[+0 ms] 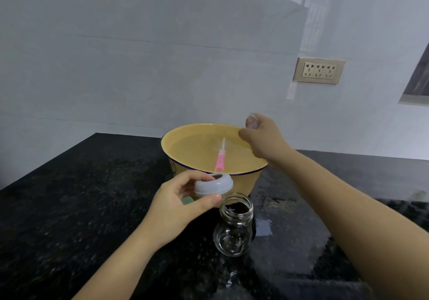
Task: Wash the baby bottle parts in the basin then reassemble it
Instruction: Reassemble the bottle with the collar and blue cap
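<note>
A black speckled stone countertop runs up to a wall of large pale glossy tiles. A triple socket panel with a metallic frame is set into the wall at the right. Further right, a dark window recess cuts the edge of view. A shallow water puddle glistens on the counter.

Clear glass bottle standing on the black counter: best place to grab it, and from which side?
I'd wrap the rounded body of the clear glass bottle, below its threaded neck, coming from the right. It stands upright, mouth open, so that leaves the threads free for the white plastic collar pinched in the left hand, which crowds its upper left.
</note>
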Demonstrator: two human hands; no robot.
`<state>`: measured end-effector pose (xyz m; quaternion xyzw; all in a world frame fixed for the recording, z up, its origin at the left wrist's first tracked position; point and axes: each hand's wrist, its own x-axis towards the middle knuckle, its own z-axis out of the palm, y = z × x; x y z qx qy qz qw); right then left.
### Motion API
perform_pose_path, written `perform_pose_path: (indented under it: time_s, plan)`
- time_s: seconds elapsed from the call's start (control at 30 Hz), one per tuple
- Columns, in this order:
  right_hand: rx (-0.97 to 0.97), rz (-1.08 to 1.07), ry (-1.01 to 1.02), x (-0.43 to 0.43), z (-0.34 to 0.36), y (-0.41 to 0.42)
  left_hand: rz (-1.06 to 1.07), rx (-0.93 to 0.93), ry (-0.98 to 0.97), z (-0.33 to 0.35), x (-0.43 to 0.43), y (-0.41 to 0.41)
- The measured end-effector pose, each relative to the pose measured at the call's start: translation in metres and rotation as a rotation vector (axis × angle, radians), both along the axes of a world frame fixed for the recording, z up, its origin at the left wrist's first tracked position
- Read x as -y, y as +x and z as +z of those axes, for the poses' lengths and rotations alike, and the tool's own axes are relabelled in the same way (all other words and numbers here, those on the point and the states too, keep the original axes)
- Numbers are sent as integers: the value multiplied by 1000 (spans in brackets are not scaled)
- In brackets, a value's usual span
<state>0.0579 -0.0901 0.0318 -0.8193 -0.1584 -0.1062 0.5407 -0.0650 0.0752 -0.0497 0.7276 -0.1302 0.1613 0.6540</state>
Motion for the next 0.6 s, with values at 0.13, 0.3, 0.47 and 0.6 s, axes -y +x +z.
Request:
perform_pose_path:
  time_s: [0.13, 0.3, 0.47, 0.6]
  plan:
    - [-2, 14, -91, -12, 4, 5, -10, -6, -7, -1, -3, 0]
    - [-16, 3, -156, -15, -2, 11, 4, 1, 20, -2, -5, 0]
    - [16, 62, -369, -14, -6, 3, 2, 3, 57, -2, -9, -1]
    - [-132, 152, -248, -10, -7, -9, 9, 2, 79, -4, -12, 0]
